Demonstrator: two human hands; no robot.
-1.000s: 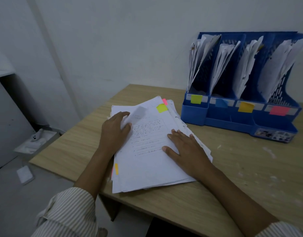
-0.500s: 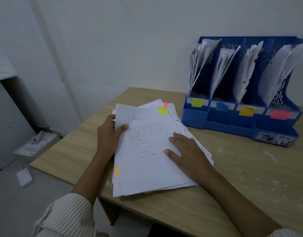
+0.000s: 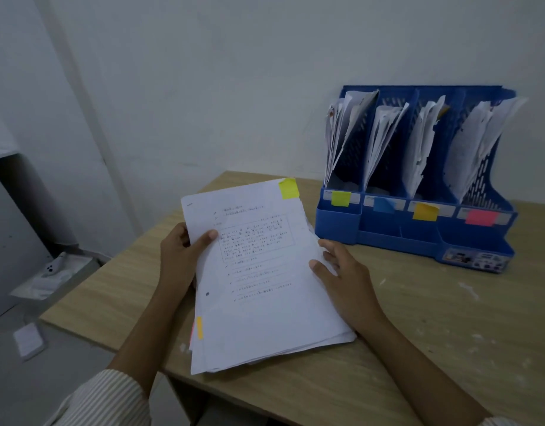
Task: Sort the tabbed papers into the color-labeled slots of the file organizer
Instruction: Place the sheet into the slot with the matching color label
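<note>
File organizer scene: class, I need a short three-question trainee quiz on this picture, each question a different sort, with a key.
1. True or false: the top sheet carries a yellow-green tab.
2. Which hand grips that sheet? A left hand B right hand
3. Fill in: the file organizer slot labels run yellow-green, blue, orange, ____.

Key: 1 true; 2 A; 3 pink.

Print on the top sheet [image 3: 255, 256] is too blurred to read. Left hand [image 3: 180, 256] fingers are hidden behind the paper stack [image 3: 265, 327]. Worktop [image 3: 449, 333] is cut off at right.
</note>
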